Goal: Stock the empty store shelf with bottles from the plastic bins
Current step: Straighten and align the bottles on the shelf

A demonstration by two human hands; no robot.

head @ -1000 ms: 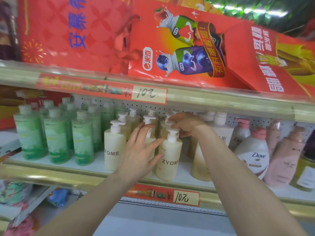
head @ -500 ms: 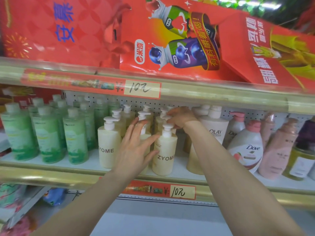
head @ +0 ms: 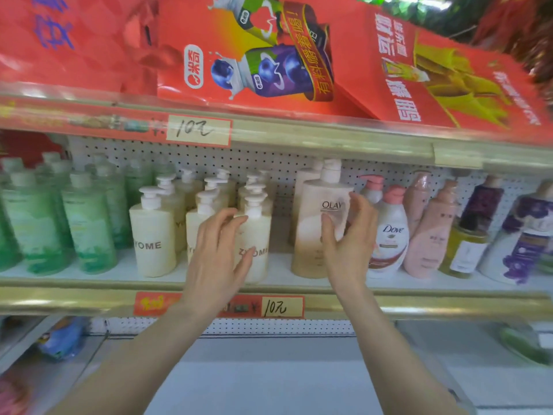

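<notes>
Cream ZYOME pump bottles (head: 152, 235) stand in rows on the middle shelf (head: 125, 272). My left hand (head: 221, 250) is spread open, fingers resting against the front-right ZYOME bottle (head: 258, 250). To the right stands a tall beige Olay pump bottle (head: 314, 229). My right hand (head: 350, 238) wraps around this bottle's right side, thumb on its front and fingers curled behind its edge. A second beige bottle stands behind it, mostly hidden.
Green bottles (head: 86, 226) fill the shelf's left part. A Dove bottle (head: 392, 235), pink bottles (head: 431, 232) and purple bottles (head: 526, 235) stand to the right. Red gift boxes (head: 269, 55) lie on the shelf above. A white lower shelf (head: 269, 378) lies below.
My right hand left the pump tops of the back cream bottles and moved right onto the Olay bottle. My left hand stayed by the front cream bottles.
</notes>
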